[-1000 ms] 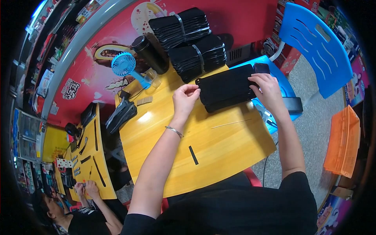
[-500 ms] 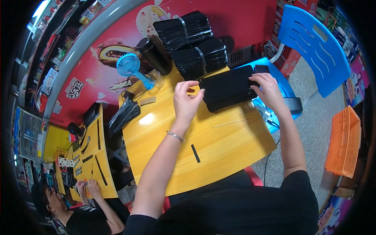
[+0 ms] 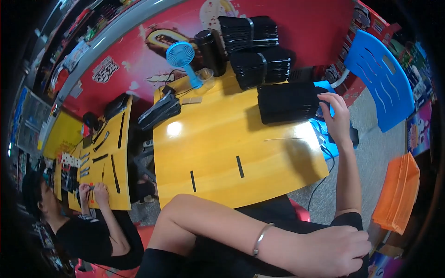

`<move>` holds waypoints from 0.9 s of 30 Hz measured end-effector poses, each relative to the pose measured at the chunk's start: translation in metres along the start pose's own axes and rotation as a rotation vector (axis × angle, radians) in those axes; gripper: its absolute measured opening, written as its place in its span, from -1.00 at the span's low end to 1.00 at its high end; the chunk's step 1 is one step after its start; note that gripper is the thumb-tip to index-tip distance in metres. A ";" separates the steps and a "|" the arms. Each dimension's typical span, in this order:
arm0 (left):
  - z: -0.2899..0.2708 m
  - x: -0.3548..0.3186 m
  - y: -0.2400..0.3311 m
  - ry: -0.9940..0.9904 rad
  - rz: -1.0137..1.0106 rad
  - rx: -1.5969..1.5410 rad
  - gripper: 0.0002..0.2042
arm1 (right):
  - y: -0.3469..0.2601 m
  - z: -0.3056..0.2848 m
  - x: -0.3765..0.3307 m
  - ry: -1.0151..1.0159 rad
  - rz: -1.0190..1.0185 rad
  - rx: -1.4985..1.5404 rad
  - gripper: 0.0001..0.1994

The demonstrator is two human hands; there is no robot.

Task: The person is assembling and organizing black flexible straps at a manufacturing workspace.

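My right hand (image 3: 337,113) is at the right end of a stack of flat black pieces (image 3: 285,103) on the yellow table. Its fingers are bent and apart from the thumb, with nothing seen between them. Whether a fingertip touches the stack, I cannot tell. My left hand (image 3: 327,252), with a silver bangle (image 3: 262,239) on its wrist, reaches across my body to my right sleeve. Its fingers are curled, and what lies under them is hidden.
Two strapped black bundles (image 3: 250,33) stand against the red wall beside a black flask (image 3: 209,53) and a blue fan (image 3: 181,54). Two black strips mark the yellow table (image 3: 213,148). A blue chair (image 3: 382,78) and orange crate (image 3: 396,192) stand right; a co-worker (image 3: 88,231) sits left.
My left hand has left the stack's left end and come back across my body to my right sleeve. My right hand stays near the stack's right end. The view has shifted.
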State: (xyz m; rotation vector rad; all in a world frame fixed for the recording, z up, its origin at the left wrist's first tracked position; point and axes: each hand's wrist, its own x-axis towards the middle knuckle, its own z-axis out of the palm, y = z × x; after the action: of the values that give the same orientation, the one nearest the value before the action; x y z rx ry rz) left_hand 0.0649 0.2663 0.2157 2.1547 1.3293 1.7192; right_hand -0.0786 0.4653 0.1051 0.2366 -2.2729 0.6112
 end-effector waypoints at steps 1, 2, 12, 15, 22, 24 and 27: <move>0.006 -0.001 0.001 0.004 -0.014 0.081 -0.78 | -0.005 0.000 0.000 -0.041 -0.008 -0.010 -0.83; 0.011 -0.002 0.003 0.018 -0.016 0.097 -0.78 | -0.014 0.001 0.002 -0.049 -0.026 0.000 -0.83; 0.040 -0.006 0.033 0.126 0.098 0.198 -0.87 | -0.116 0.025 0.006 -0.200 -0.387 0.249 -0.85; 0.036 -0.003 0.043 0.177 0.091 0.237 -0.88 | -0.141 0.040 0.001 -0.294 -0.525 0.282 -0.86; 0.023 0.006 0.059 0.339 0.195 0.090 -0.84 | -0.154 0.068 0.001 -0.467 -0.629 0.374 -0.84; 0.019 0.008 0.064 0.394 0.237 -0.016 -0.83 | -0.157 0.077 0.002 -0.460 -0.398 0.558 -0.83; 0.002 0.003 0.057 0.272 0.250 0.409 -0.81 | -0.151 0.096 -0.011 -0.460 -0.227 0.571 -0.82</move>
State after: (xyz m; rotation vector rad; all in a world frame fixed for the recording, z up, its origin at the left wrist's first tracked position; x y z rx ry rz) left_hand 0.0988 0.2345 0.2482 2.4589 1.6670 2.0465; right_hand -0.0787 0.2863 0.0939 0.9853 -2.3894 1.1677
